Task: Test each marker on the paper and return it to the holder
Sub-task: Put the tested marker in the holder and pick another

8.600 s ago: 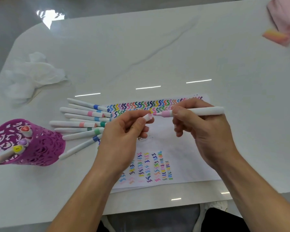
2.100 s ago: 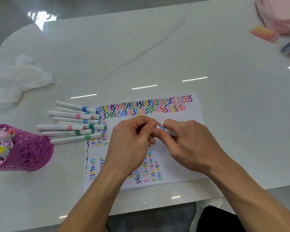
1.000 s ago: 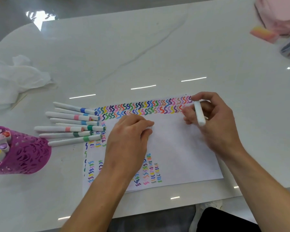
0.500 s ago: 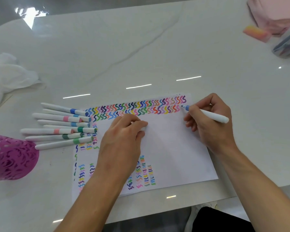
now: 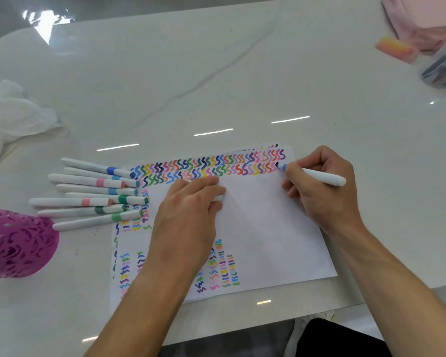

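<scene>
Forearms come in from the near edge of the white surface (image 5: 216,73), and both hands reach onto the paper (image 5: 263,228). Short columns of coloured squiggles run along the sheet's near part, partly under the left wrist.

The left hand (image 5: 188,215) lies palm down on the sheet. Its fingers (image 5: 204,184) are curled round a small white cap (image 5: 219,198), whose end peeks out at the fingertips.

To the right of those fingers and slightly farther off, the right hand (image 5: 319,191) has its fingers (image 5: 304,161) pinched round a white marker (image 5: 322,176) in a writing grip. The blue tip touches the paper just left of the fingertips, at the right end of the nearer of two rows of coloured waves. The barrel's tail points right, past the knuckles.

To the left of the left fingers, a bunch of capped markers (image 5: 93,191) lies side by side, their tips overlapping the paper's left edge. Well to the left and nearer, a purple holder (image 5: 16,243) stands cut off by the frame — its top is out of sight.

Farther away on the left sits a crumpled tissue (image 5: 13,117). Far beyond the right fingers are a pink-orange block (image 5: 395,48), a pink cloth (image 5: 422,16) and a clear case (image 5: 443,68), all blurred.
</scene>
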